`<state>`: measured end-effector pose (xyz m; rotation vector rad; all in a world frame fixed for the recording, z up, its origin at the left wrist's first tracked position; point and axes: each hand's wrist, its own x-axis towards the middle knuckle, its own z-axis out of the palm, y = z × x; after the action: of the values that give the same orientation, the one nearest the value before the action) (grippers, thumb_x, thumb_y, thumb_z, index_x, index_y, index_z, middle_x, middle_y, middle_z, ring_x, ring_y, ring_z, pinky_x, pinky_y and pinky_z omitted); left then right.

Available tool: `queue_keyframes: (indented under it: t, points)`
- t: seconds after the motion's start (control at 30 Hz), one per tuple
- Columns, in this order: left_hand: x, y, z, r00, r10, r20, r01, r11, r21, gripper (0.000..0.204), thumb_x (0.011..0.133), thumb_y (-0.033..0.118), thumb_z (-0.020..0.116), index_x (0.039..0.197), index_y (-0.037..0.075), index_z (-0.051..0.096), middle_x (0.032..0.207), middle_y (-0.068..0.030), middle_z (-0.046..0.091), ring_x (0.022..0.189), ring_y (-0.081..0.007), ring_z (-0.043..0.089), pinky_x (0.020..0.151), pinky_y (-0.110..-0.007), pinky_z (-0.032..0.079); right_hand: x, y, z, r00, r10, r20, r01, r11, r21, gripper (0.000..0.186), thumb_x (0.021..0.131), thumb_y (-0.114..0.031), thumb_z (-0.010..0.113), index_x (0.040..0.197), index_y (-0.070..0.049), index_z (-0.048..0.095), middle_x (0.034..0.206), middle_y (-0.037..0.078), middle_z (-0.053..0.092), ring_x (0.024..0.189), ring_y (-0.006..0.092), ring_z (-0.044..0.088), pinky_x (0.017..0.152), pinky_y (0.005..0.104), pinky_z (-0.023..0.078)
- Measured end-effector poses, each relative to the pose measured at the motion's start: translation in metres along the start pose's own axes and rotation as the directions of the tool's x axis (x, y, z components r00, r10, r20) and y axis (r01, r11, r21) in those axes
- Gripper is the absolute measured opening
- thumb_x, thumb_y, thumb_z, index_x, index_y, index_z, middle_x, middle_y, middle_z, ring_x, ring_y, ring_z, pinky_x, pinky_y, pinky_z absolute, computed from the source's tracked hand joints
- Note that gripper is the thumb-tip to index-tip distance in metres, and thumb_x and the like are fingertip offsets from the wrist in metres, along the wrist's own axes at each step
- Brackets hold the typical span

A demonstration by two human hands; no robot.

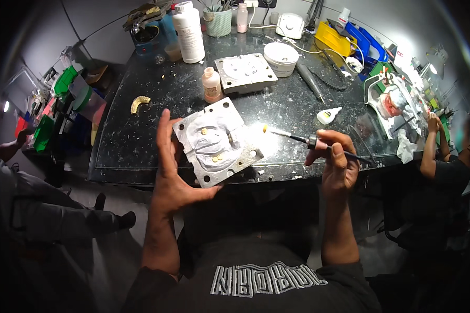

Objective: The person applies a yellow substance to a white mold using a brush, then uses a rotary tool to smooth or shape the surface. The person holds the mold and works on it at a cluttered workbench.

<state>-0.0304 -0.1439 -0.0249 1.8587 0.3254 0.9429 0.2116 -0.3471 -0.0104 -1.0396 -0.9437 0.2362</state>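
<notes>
My left hand [177, 172] grips a square metal flask half [235, 167] by its side and lower edge, tilted toward me. It contains a white plaster mould [208, 146] with small yellow pieces in it. My right hand [334, 161] holds a thin brush [292, 135] with a dark handle, its orange-yellow tip just right of the flask, apart from it. Behind the flask stands an open small bottle [212, 86] of pinkish content. A small white dropper bottle [327, 116] lies beyond the brush.
On the dark bench [120, 146] are another flask half [245, 65], a round tub [281, 57], a handpiece [310, 81], a tall white bottle [188, 34], a curved beige piece [140, 103], bins [334, 36] and an articulator [391, 104]. Other people [434, 167] sit at both sides.
</notes>
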Motion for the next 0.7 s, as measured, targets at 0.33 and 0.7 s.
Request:
queue_keyframes:
  t: [0.33,0.7]
  points:
    - [0.029,0.008,-0.005,0.977,0.215,0.000,-0.213,0.966,-0.149,0.160,0.046,0.010,0.097,0.169,0.015,-0.006,0.163,-0.0302,0.029,0.148,-0.0384,0.042,0.122,-0.050,0.040,-0.001,0.000,0.003,0.980,0.176,0.095,-0.167,0.981,-0.098,0.032,0.109,-0.014,0.058,0.131,0.008,0.067,0.107,0.015,0.076,0.098,0.0199,0.073,0.084,0.0317,0.060]
    - [0.031,0.024,-0.013,0.981,0.168,0.098,-0.162,0.984,-0.069,0.154,0.045,0.012,0.097,0.170,0.007,0.007,0.164,-0.0252,0.033,0.151,-0.0348,0.040,0.126,-0.044,0.030,0.008,-0.009,0.024,0.987,0.105,0.123,-0.083,0.982,-0.171,0.022,0.103,-0.008,0.061,0.113,0.006,0.075,0.099,0.012,0.077,0.088,0.0162,0.072,0.080,0.0295,0.057]
